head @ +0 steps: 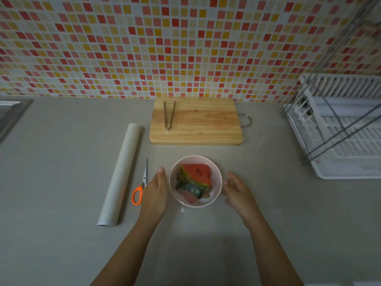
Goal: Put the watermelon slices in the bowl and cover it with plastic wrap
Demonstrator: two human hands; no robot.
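A pale pink bowl [216,195] stands on the grey counter, holding watermelon slices [195,174] with red flesh and green rind. A thin clear film seems to lie over the bowl and spread onto the counter, with faint glints at its near edge [182,209] and far right [262,139]. My left hand [154,190] lies flat against the bowl's left side, fingers straight. On the bowl's right side, my right hand [237,190] has its fingers spread. Neither hand grips anything. The plastic wrap roll [119,174] lies to the left.
Orange-handled scissors [140,186] lie between the roll and my left hand. A wooden cutting board [202,129] with metal tongs [169,114] sits behind the bowl near the tiled wall. A white dish rack [340,129] stands at the right, and a sink edge [12,114] at the far left.
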